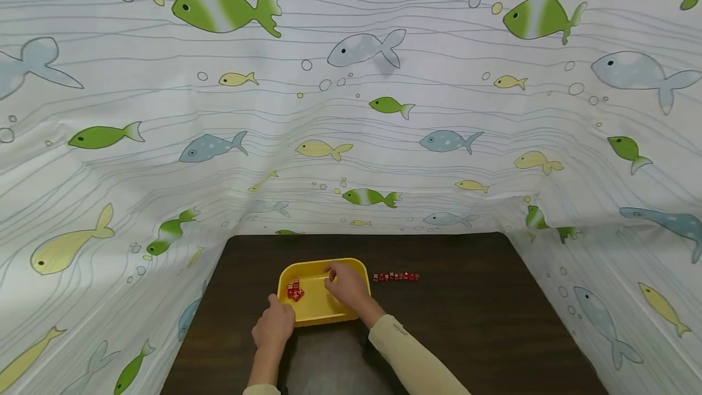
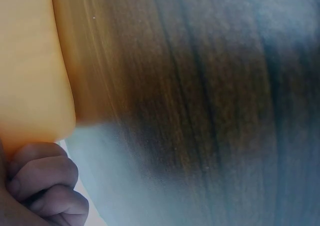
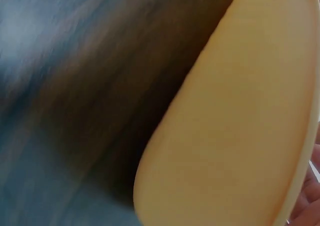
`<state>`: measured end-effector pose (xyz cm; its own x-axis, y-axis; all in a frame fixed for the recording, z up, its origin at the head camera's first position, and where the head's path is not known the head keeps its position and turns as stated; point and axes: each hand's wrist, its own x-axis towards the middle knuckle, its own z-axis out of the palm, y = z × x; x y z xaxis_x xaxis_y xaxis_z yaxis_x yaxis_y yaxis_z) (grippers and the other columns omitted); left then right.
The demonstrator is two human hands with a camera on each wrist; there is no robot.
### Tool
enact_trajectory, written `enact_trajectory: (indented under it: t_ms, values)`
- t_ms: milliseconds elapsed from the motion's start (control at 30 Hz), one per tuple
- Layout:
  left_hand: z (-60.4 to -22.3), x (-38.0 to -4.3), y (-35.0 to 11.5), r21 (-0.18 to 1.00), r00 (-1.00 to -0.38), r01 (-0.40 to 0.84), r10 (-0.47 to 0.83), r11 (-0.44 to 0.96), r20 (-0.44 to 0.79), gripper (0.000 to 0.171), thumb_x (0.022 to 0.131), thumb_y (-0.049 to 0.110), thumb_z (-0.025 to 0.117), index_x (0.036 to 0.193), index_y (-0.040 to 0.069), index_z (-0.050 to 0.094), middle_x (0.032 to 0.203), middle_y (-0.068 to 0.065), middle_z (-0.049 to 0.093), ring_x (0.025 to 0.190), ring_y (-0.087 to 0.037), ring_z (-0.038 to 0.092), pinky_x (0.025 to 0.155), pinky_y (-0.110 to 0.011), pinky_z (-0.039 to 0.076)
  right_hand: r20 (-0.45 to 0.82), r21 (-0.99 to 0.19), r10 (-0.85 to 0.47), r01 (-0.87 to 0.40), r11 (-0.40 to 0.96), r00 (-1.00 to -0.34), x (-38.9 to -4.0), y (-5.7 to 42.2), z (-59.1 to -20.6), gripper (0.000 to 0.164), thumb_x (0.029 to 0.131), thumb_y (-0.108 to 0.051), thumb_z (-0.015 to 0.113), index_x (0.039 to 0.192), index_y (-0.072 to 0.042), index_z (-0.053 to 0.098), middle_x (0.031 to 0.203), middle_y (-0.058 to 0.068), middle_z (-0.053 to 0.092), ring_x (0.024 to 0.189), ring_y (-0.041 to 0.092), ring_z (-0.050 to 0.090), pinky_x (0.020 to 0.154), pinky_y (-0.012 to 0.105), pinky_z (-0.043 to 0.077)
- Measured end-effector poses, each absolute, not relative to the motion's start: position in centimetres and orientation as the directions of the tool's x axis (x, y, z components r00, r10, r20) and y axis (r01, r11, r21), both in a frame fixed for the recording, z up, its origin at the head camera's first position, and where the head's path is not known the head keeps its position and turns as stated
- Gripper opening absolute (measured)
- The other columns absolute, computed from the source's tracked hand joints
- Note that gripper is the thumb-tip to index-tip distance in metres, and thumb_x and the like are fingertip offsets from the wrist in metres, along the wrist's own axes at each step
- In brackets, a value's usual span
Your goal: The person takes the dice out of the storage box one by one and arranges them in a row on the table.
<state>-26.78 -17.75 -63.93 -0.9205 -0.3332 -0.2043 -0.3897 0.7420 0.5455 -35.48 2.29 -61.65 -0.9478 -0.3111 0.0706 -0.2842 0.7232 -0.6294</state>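
A yellow tray [image 1: 315, 313] stands on the dark table, with several red dice [image 1: 295, 290] bunched in its left part. At the tray's near left corner my left hand [image 1: 274, 323] grips the rim; in the left wrist view its curled fingers [image 2: 47, 173] lie against the yellow wall. My right hand [image 1: 349, 288] is over the tray's right half, thumb and fingers bent inward near the far rim. Whether it pinches a die I cannot tell. In the right wrist view the tray's wall [image 3: 225, 116] covers most of that hand.
A straight row of red dice [image 1: 396, 276] lies on the table [image 1: 466, 316] just right of the tray. A grey surface [image 1: 329, 361] shows between my forearms. White cloth [image 1: 378, 139] printed with fish hangs around the back and sides of the table.
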Motion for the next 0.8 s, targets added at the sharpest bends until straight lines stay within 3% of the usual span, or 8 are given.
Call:
enact_trajectory:
  t_ms: [333,567,800]
  values:
    - [-63.6,-26.8,-17.6,0.537,-0.918,-0.396,-0.332,0.745,-0.215,0.057,0.108,0.028,0.043,0.151,-0.008,0.035,0.087,-0.021,0.064,0.071,-0.034,0.061,0.069,-0.056,0.049,-0.024,-0.555,-0.393,-0.314,0.770,-0.919,-34.7,-0.4,-61.9,0.027,0.098,-0.023,0.077,0.125,-0.020,0.076,0.106,-0.006,0.074,0.081,0.009,0.061,0.078,0.033,0.056]
    - [-63.7,-26.8,-17.7,0.525,-0.918,-0.397,-0.336,0.753,-0.211,0.054,0.107,0.028,0.045,0.148,-0.006,0.038,0.089,-0.021,0.065,0.072,-0.035,0.062,0.069,-0.057,0.050,-0.037,-0.400,-0.438,-0.388,0.831,-0.898,-34.4,-2.4,-62.0,0.031,0.100,-0.026,0.075,0.131,-0.025,0.074,0.123,-0.007,0.075,0.106,0.010,0.070,0.095,0.036,0.059]
    - [-63.9,-26.9,-17.6,0.520,-0.919,-0.394,-0.336,0.758,-0.207,0.053,0.107,0.029,0.045,0.147,-0.006,0.039,0.094,-0.024,0.068,0.076,-0.038,0.066,0.072,-0.059,0.051,-0.051,-0.355,-0.451,-0.406,0.842,-0.891,-34.5,-3.2,-62.1,0.034,0.100,-0.023,0.072,0.133,-0.030,0.074,0.124,-0.008,0.075,0.107,0.011,0.069,0.095,0.039,0.059]
